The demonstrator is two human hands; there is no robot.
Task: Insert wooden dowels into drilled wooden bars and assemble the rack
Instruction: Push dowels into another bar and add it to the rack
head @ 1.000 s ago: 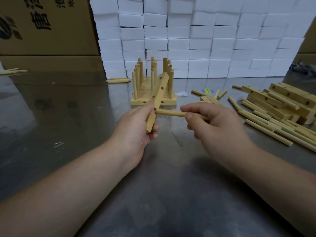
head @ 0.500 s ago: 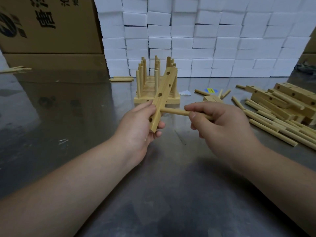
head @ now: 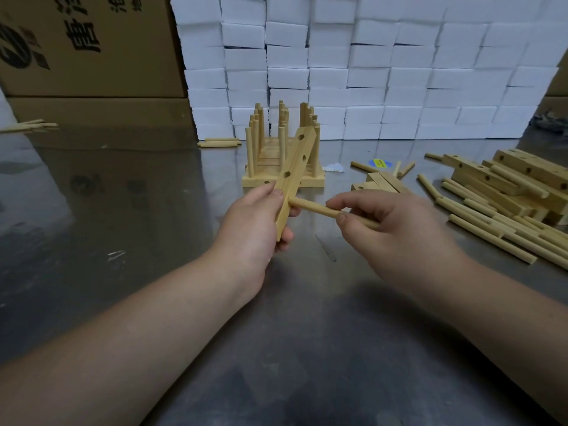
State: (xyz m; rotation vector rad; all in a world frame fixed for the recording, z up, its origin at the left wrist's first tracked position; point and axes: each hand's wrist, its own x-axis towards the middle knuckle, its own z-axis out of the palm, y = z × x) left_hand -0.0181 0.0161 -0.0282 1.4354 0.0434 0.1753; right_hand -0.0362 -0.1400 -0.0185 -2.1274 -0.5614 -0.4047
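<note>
Above the grey metal table point(head: 123, 210), the left hand point(head: 252, 222) grips the lower end of a pale drilled wooden bar point(head: 295, 167) that tilts toward 1 o'clock. At its 3 o'clock the right hand point(head: 399, 238) pinches a round light-wood dowel point(head: 313, 208). As half a second earlier, the dowel's tip meets the bar's lowest hole, but it now slopes slightly more toward 4 o'clock.

Table: grey, glossy metal table point(head: 123, 241) under the left hand point(head: 250, 224) and right hand point(head: 396, 232), scuffed, mirroring the boxes.
Back: stacked white blocks point(head: 368, 72), wall-like, well beyond both hands.
Far left: brown cardboard boxes point(head: 92, 56) with black print, beyond the left hand.
</note>
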